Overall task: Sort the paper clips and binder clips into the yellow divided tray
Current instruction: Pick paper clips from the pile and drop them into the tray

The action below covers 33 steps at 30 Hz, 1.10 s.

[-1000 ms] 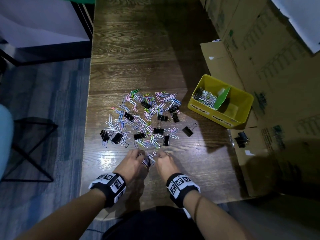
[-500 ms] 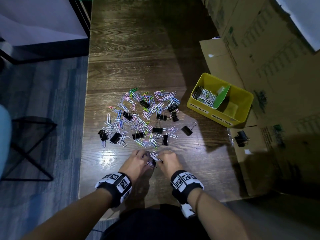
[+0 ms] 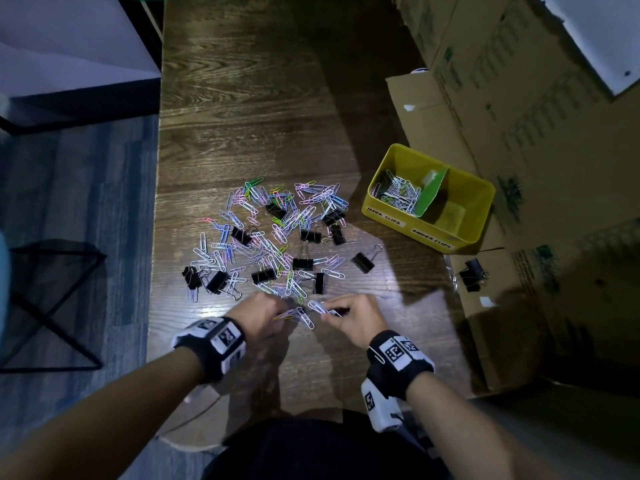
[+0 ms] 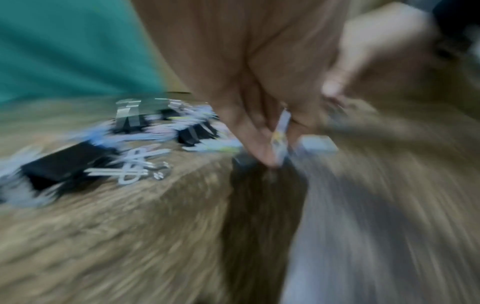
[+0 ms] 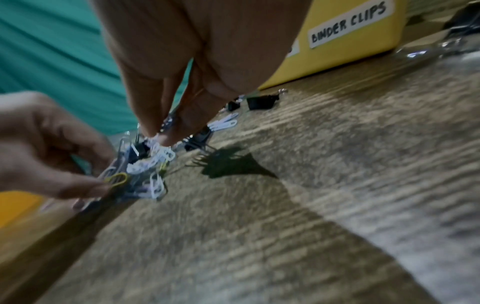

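Note:
Coloured paper clips (image 3: 277, 230) and black binder clips (image 3: 303, 263) lie mixed in a pile on the wooden table (image 3: 259, 116). The yellow divided tray (image 3: 388, 216) stands to the right; its left compartment holds paper clips (image 3: 396, 194), and a green divider (image 3: 429, 195) splits it. At the pile's near edge, my left hand (image 3: 263, 315) pinches a bunch of paper clips (image 5: 116, 176). My right hand (image 3: 356, 315) pinches white paper clips (image 5: 155, 156) just beside it. One binder clip (image 3: 363, 261) lies apart toward the tray.
Cardboard boxes (image 3: 519, 98) fill the right side behind and beside the tray. A binder clip (image 3: 472, 273) sits on a cardboard flap off the table's right edge. A dark stool frame (image 3: 52, 299) stands on the floor at the left.
Both hands have drawn apart a little at the pile's near edge, each now lifting paper clips. The view has shifted slightly closer.

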Motion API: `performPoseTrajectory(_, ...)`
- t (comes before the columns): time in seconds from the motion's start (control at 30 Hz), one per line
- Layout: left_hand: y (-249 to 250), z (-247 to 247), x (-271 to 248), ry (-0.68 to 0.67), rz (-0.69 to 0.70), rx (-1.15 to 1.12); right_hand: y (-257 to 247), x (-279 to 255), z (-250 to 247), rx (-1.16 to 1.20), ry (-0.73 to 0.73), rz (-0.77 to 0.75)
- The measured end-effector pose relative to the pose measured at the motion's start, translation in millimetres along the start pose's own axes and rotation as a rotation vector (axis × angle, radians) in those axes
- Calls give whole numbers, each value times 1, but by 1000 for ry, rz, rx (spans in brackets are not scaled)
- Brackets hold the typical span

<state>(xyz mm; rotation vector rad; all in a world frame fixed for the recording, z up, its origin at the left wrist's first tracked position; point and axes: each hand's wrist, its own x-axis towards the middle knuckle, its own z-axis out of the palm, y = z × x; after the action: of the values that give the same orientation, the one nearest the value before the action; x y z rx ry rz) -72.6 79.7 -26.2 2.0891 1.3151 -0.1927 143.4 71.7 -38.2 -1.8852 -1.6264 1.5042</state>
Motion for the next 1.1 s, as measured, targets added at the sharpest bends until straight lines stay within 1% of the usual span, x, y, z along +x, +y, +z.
performPoseTrajectory(0.07,-7,-13,5,-12,-85,-182,-4,-4,-16,129,39,-3)
performPoseTrajectory(0.13,-9,-32,13,-41,-187,-436,-11,-8,-33,258,88,-18)
performPoseTrajectory(0.17,-7,-43,18,-49,-206,-552,-14,-9,-42,298,121,-32)
performPoseTrajectory(0.23,4,-69,32,-54,-207,-759,-22,-11,-63,361,186,-53)
performPoseTrajectory(0.3,22,-98,49,-4,-196,-909,-35,-12,-90,417,231,-80)
performPoseTrajectory(0.37,44,-125,74,51,-167,-1055,-50,-8,-117,496,291,-138)
performPoseTrajectory(0.47,82,-160,119,108,-67,-1203,-69,6,-155,584,431,-224)
performPoseTrajectory(0.5,95,-168,136,130,-57,-1233,-74,12,-167,593,477,-239)
performPoseTrajectory(0.57,118,-174,168,187,-74,-1222,-82,28,-189,594,539,-247)
performPoseTrajectory(0.63,131,-169,198,200,-141,-1095,-86,46,-206,547,562,-224)
performPoseTrajectory(0.67,133,-163,211,184,-166,-989,-86,57,-212,497,580,-211)
performPoseTrajectory(0.73,132,-151,228,98,-164,-638,-81,80,-219,388,619,-165)
performPoseTrajectory(0.8,132,-144,231,47,-132,-286,-74,100,-219,252,589,-120)
performPoseTrajectory(0.83,132,-143,229,51,-109,-211,-72,107,-218,156,563,-106)
performPoseTrajectory(0.9,127,-141,221,121,-54,-235,-71,117,-215,-44,503,-99)
performPoseTrajectory(0.97,116,-139,207,223,-22,-393,-72,120,-211,-210,416,-107)
performPoseTrajectory(1.03,98,-139,187,292,-44,-564,-71,121,-207,-345,289,-125)
performPoseTrajectory(1.1,73,-136,161,318,-106,-628,-70,119,-203,-437,184,-151)
